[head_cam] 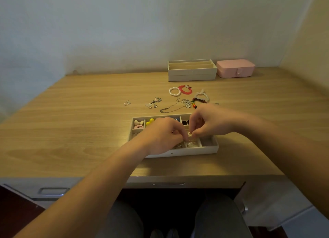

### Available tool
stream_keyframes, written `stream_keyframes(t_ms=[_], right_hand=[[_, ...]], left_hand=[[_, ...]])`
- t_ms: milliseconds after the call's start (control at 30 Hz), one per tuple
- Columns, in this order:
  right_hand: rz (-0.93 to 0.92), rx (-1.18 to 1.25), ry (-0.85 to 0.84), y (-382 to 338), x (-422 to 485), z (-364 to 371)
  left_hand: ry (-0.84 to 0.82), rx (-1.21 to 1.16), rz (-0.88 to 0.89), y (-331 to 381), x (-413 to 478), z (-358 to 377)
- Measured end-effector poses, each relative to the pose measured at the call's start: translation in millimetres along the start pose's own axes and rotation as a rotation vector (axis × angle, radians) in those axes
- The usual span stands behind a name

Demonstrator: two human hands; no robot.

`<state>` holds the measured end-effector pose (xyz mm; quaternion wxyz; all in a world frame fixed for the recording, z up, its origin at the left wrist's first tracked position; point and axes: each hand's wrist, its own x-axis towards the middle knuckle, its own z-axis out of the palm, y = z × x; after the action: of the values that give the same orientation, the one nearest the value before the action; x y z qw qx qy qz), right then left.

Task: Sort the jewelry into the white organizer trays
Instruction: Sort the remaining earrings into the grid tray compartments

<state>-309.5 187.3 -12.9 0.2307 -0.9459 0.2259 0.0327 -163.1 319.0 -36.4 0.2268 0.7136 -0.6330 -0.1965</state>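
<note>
1. A pale wood-grain desk stands against a plain light wall, and a metal drawer handle shows on its near edge.
2. The white rectangular organizer tray with small square compartments lies near the front edge of the desk, a little right of centre.
3. In its far-left compartments lie cream heart-shaped pieces above a pink curved piece, then round yellow beads. Dark pieces sit farther right, and a pale, whitish piece lies in a near compartment.
4. The left hand hovers over the middle of this tray with its fingers curled downward. Their tips meet a small silvery jewelry piece, but whether they grip it cannot be told.
5. The right hand comes in from the right with its fingers bent, and pinches that silvery piece between thumb and fingertips just above the tray.
6. Unsorted jewelry lies on the desk just beyond the tray:
   - a white pearl bracelet touching a red beaded bracelet
   - a frilly white band
   - a dark brown bead bracelet with coloured beads
   - a thin silver chain
   - a cluster of small silver earrings
   - a lone silver clip farther left
7. By the wall stands a second white organizer tray with long slots, stacked two high. A closed pink snap-button jewelry case sits just to its right.
</note>
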Motion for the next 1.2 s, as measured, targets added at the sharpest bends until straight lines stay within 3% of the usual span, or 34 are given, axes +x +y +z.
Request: stream_keyframes(t_ms=[300, 467, 600, 733, 933, 1100, 1200], right_hand=[[0.009, -0.006, -0.211, 2, -6, -7], [0.029, -0.006, -0.159, 3, -7, -6], [0.028, 0.002, -0.216, 4, -8, -4], [0.001, 0.048, -0.097, 1, 0, -7], [-0.025, 0.140, 0.079, -9, 35, -8], [-0.024, 0.192, 0.170, -8, 71, -5], [0.025, 0.258, 0.220, -4, 92, -3]], left_hand=[[-0.081, 0.133, 0.051, 1, 3, 4], [-0.037, 0.127, 0.076, 1, 3, 4], [-0.076, 0.124, 0.082, 0, 4, 7], [-0.047, -0.038, 0.041, -2, 7, -2], [0.171, -0.199, -0.107, -27, 21, -36], [0.389, -0.185, -0.311, -83, 47, -57], [0.413, -0.105, -0.368, -104, 65, -61]])
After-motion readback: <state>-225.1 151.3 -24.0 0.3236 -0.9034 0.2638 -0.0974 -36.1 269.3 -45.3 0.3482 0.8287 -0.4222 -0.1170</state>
